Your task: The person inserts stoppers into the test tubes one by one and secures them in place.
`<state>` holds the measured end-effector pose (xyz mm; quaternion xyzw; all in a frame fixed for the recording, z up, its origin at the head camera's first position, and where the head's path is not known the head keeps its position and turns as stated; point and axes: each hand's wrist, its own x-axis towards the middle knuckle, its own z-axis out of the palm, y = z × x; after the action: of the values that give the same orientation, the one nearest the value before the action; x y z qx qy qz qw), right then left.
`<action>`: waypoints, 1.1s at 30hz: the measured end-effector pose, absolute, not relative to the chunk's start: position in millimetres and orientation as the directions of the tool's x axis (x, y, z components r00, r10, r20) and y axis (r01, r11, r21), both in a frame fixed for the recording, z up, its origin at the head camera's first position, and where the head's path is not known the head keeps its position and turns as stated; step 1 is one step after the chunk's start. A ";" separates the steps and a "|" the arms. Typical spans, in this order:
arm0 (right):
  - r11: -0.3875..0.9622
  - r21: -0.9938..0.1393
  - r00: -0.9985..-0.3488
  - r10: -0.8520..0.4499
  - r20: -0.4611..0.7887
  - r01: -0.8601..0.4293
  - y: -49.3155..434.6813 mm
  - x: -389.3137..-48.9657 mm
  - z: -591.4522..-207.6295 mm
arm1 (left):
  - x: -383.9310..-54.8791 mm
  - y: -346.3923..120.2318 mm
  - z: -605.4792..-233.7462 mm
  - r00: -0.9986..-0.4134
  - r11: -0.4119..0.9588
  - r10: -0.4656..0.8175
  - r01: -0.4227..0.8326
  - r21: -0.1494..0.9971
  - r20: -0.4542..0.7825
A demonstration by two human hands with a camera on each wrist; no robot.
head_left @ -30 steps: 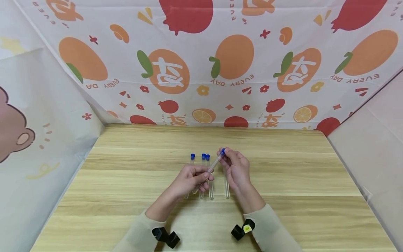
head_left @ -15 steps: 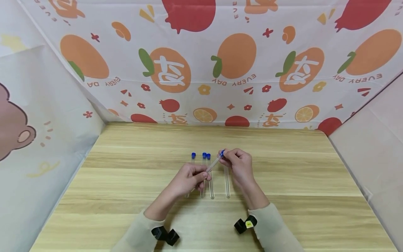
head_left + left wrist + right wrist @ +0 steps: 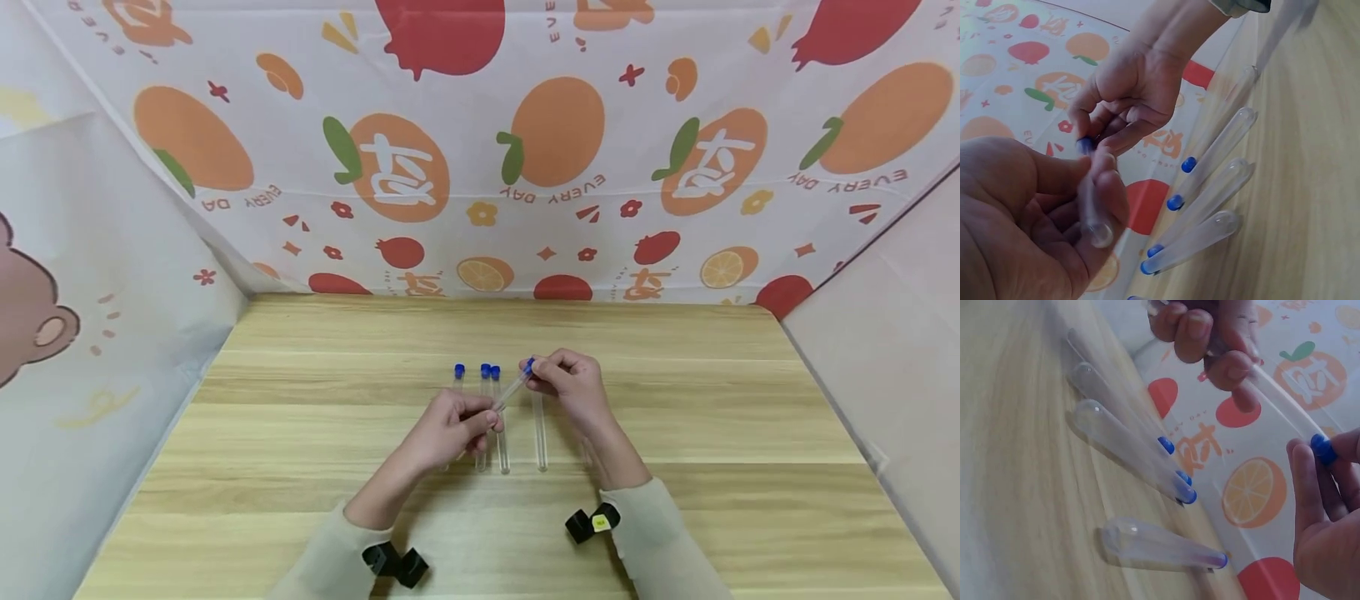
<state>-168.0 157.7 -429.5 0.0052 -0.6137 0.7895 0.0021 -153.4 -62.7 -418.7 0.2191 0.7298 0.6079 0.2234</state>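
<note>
A clear test tube (image 3: 512, 389) with a blue cap (image 3: 529, 366) slants between my two hands above the table. My left hand (image 3: 456, 425) grips its body between thumb and fingers; the rounded end sticks out past them in the left wrist view. At the other end, my right hand (image 3: 576, 388) pinches the blue cap with thumb and fingertips. In the right wrist view the cap (image 3: 1322, 449) sits on the tube's mouth. Below lie several more capped tubes, including one test tube (image 3: 541, 433) near my right hand and another test tube (image 3: 503, 442) beside my left fingers.
The tubes lie on a wood-grain table (image 3: 315, 467), caps toward the back. A fruit-print cloth (image 3: 480, 167) rises behind its far edge, with pale sheets at both sides. Another tube (image 3: 1241, 84) lies near my right forearm. Black wrist cameras (image 3: 395, 562) are strapped over the sleeves.
My right wrist and forearm have swung slightly to the right, its fingers still on the cap. The left hand stays nearly in place on the tube; the tubes on the table lie as before.
</note>
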 end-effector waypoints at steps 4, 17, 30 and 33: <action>-0.363 -0.932 -1.000 -0.011 -0.014 0.017 160.8 -167.5 -431.2 | -152.7 -60.5 -421.3 -0.778 0.089 0.622 -0.040 0.995 -0.087; -0.418 -0.904 -0.992 -0.048 0.116 -0.086 162.0 -166.7 -424.8 | -149.2 -61.1 -419.8 -0.711 0.019 0.686 -0.194 0.981 -0.154; -0.216 -0.968 -0.992 0.036 0.121 -0.126 156.2 -164.1 -425.3 | -144.1 -60.4 -414.8 -0.779 0.079 0.617 -0.077 0.994 -0.109; -0.307 -0.950 -0.998 0.011 0.060 -0.061 155.8 -165.1 -427.4 | -145.8 -61.7 -416.2 -0.756 0.058 0.642 -0.118 0.991 -0.127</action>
<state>-165.1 155.8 -427.4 0.0212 -0.5882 0.8081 0.0223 -145.8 -61.7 -416.2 0.1964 0.6677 0.6574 0.2888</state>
